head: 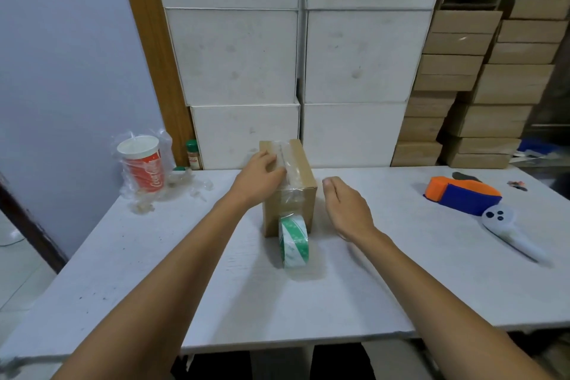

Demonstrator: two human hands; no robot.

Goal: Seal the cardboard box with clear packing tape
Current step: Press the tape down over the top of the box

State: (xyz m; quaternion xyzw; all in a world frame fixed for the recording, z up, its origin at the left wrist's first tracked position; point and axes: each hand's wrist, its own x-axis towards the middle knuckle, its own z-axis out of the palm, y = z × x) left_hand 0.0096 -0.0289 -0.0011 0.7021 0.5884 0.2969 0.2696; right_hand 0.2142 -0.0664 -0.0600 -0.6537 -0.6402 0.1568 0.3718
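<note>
A small cardboard box (288, 187) stands near the tabletop's (154, 256) far edge. The left hand (262, 177) presses flat on clear tape (287, 163) along its top; the right hand (345, 207) hovers beside, its grip spread and empty. The tape roll (294, 241) hangs down the front. Best to smooth firmly along the seam.

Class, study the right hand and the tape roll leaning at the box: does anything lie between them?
Nothing visible does. The right hand hovers open beside the cardboard box; only bare table separates it from the tape roll. The left hand rests on the box top.
</note>
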